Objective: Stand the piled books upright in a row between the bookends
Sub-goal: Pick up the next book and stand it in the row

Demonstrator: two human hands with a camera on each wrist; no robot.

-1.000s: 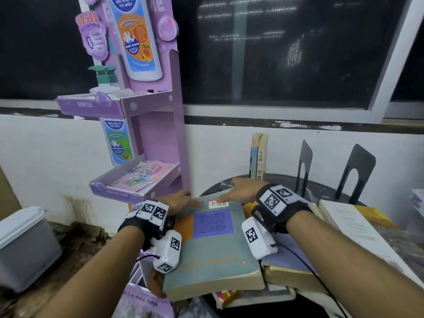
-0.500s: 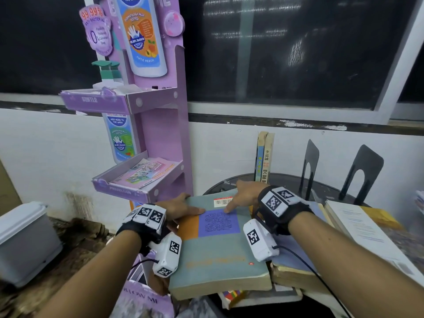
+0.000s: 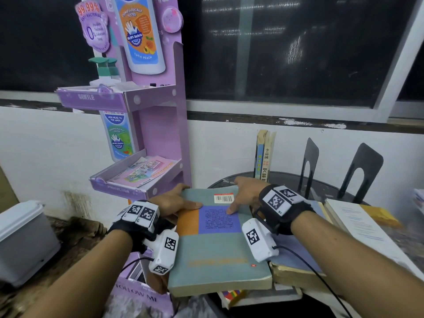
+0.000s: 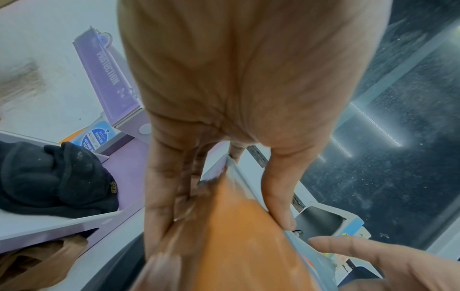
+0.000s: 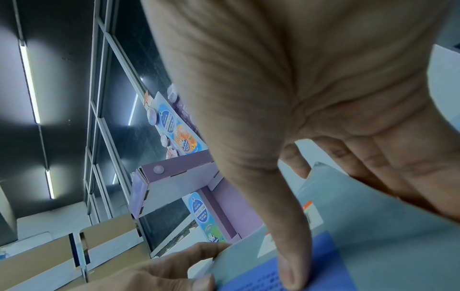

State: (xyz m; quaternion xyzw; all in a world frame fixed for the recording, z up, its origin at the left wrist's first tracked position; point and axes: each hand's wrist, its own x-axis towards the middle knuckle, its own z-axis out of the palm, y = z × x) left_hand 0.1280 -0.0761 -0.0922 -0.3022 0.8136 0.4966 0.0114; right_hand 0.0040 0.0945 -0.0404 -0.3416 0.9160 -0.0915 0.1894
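The grey-green book (image 3: 220, 246) lay back cover up on top of the piled books (image 3: 296, 271) at the desk's six o'clock edge. The left hand (image 3: 174, 200) held a grasping grip on its far left corner, thumb on the cover, fingers underneath. The right hand (image 3: 246, 193) gripped the far right corner likewise, thumb (image 5: 291, 246) pressed on the blue panel. Beyond, at twelve o'clock, two books (image 3: 263, 154) stood upright against the wall on the round desk (image 3: 286, 180). Toward one o'clock stood two black bookends (image 3: 360, 171), well apart from them.
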